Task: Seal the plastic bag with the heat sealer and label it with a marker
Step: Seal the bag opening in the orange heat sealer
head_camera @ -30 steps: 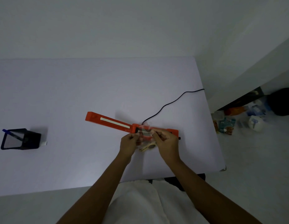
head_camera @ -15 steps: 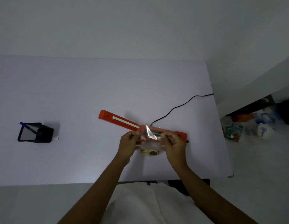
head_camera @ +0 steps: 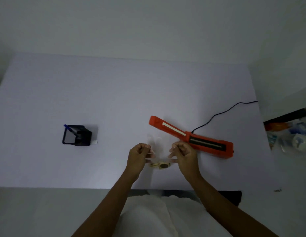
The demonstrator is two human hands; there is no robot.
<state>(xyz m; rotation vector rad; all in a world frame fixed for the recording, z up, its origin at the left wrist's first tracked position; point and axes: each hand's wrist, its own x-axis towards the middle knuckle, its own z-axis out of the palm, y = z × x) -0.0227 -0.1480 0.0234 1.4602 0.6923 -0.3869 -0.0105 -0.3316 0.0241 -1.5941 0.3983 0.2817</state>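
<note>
My left hand (head_camera: 139, 155) and right hand (head_camera: 184, 153) pinch the plastic bag (head_camera: 159, 147) by its sides. The heat sealer (head_camera: 191, 139) lies just beyond the right one, slanting toward the right edge of the surface (head_camera: 97, 91).

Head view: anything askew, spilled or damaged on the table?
Only the heat sealer stands out: it lies slanted across the table, lid open, its cord running off the right side. The left hand and right hand pinch the clear plastic bag beside it. No spill or damage shows.
</note>
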